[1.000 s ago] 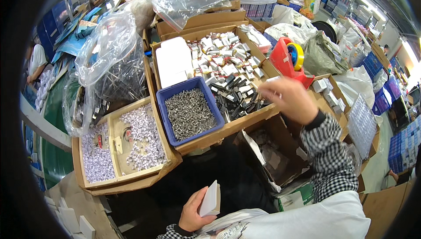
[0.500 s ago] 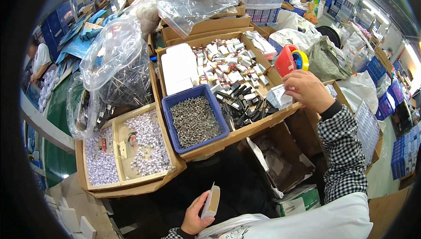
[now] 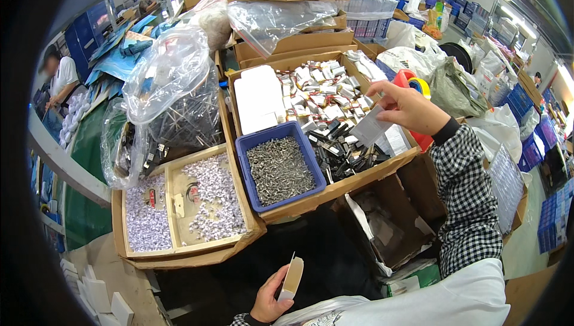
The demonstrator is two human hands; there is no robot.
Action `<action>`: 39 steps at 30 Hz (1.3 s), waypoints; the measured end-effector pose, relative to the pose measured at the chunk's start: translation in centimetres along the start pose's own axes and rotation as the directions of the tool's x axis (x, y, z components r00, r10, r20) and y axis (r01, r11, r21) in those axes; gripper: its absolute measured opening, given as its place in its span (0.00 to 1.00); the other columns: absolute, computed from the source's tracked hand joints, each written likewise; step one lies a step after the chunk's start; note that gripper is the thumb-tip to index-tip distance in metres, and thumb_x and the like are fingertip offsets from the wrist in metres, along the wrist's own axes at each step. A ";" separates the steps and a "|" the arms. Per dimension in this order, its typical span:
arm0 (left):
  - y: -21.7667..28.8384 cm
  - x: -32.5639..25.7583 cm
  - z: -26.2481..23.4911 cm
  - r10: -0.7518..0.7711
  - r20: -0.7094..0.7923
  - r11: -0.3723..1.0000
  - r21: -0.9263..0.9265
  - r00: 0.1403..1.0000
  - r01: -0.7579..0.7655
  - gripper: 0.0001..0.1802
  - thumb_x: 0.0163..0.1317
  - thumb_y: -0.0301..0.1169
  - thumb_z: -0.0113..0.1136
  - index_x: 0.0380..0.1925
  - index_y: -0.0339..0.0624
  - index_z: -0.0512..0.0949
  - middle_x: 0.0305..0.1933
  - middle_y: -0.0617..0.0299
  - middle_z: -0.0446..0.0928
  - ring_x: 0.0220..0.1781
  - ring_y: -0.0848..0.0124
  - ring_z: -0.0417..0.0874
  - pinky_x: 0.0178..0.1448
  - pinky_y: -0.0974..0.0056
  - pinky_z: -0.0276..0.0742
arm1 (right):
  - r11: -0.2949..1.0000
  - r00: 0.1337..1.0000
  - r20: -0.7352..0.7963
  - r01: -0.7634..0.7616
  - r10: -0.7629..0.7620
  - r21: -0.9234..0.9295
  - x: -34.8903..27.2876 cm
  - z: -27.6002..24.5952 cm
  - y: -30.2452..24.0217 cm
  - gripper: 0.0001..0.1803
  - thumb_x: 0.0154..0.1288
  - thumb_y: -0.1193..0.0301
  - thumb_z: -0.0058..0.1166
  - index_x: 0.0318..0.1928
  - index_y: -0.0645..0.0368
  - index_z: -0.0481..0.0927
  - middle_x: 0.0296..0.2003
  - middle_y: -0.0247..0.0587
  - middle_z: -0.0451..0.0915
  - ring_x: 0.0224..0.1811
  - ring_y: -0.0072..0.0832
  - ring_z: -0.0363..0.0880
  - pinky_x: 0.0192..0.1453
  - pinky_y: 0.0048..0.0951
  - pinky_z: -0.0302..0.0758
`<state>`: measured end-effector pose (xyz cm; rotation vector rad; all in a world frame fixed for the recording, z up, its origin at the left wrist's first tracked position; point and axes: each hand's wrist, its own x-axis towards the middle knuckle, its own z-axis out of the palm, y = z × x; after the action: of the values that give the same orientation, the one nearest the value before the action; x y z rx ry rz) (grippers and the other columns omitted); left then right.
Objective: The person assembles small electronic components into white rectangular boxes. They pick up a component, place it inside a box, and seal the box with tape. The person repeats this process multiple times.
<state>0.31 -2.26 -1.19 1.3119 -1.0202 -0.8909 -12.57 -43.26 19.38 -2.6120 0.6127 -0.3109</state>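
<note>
My left hand [image 3: 267,303] is closed round a small white cardboard box [image 3: 291,279] near the lower edge; its brown inside faces up. Between the thumb and fingers of my right hand [image 3: 415,109] is a thin pale folded leaflet [image 3: 367,126]. It hangs over the right end of a big carton, above a stack of similar leaflets [image 3: 394,140]. Just left of that stack lie black small parts [image 3: 344,154] in a heap. Behind my right hand, a red tape dispenser [image 3: 422,140] with a yellow roll is partly hidden.
A blue bin [image 3: 320,176] of small metal pieces sits in the big carton beside white boxes [image 3: 257,100] and loose silver-white parts [image 3: 329,90]. To its left, a divided wooden tray [image 3: 170,206] holds tiny white pieces. An opened carton [image 3: 412,230] stands below my right forearm.
My right hand has lifted a leaflet off the stack and moved slightly left with it. My left hand still holds the small box. The whole view has shifted a little.
</note>
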 end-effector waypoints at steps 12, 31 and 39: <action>-0.6 -0.8 -0.1 -0.010 -0.008 0.976 -0.217 1.000 0.008 0.42 0.63 0.53 0.54 0.64 0.29 0.59 0.57 0.51 0.72 0.53 0.66 0.76 0.58 0.63 0.72 | 0.986 0.980 0.179 -0.113 0.090 0.120 7.7 5.2 3.6 0.19 0.55 0.62 0.61 0.45 0.59 0.79 0.37 0.44 0.81 0.40 0.33 0.78 0.46 0.30 0.73; -0.4 -1.0 -0.8 -0.054 -0.015 0.974 -0.220 0.998 0.049 0.45 0.62 0.56 0.54 0.65 0.27 0.57 0.59 0.50 0.71 0.54 0.65 0.75 0.58 0.62 0.71 | 0.926 0.984 -0.098 -0.104 0.149 0.363 9.6 2.3 6.0 0.18 0.57 0.68 0.60 0.48 0.60 0.78 0.37 0.43 0.80 0.32 0.28 0.78 0.36 0.25 0.76; -0.6 -0.3 -0.7 -0.075 -0.020 0.957 -0.283 0.997 0.067 0.48 0.60 0.59 0.54 0.66 0.28 0.56 0.60 0.50 0.70 0.54 0.65 0.75 0.58 0.63 0.71 | 0.519 0.880 0.084 -0.351 0.468 0.780 12.3 3.0 7.1 0.19 0.62 0.73 0.58 0.51 0.67 0.72 0.42 0.43 0.80 0.39 0.25 0.81 0.41 0.20 0.80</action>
<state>0.84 -1.77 -1.85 1.1223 -0.7924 -1.0271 -3.46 -53.64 14.94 -1.5395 0.8813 -0.4752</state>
